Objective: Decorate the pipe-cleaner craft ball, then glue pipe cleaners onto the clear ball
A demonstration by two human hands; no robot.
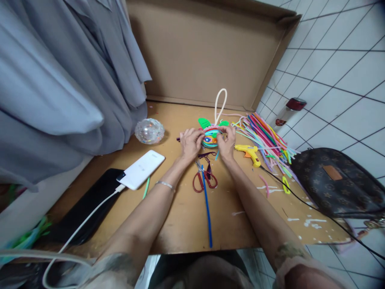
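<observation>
Between my two hands sits a colourful round pipe-cleaner craft [209, 139], with green leaf shapes [204, 123] and a tall white loop [221, 105] rising from its top. My left hand [191, 142] grips its left side with bent fingers. On the other side, my right hand [226, 140] pinches the edge with thumb and fingers. Just below the craft lies a dark purple tassel [209, 170]. Red-handled scissors [198, 182] rest nearer to me, with a blue pipe cleaner [207, 212] lying across them.
Right of my hands are a yellow glue gun [251, 154] with a black cord, a pile of coloured pipe cleaners [264, 134] and a brown patterned bag [337, 182]. A clear ball [149, 131] and a white power bank [141, 169] with cable lie left. Cardboard [207, 56] stands behind.
</observation>
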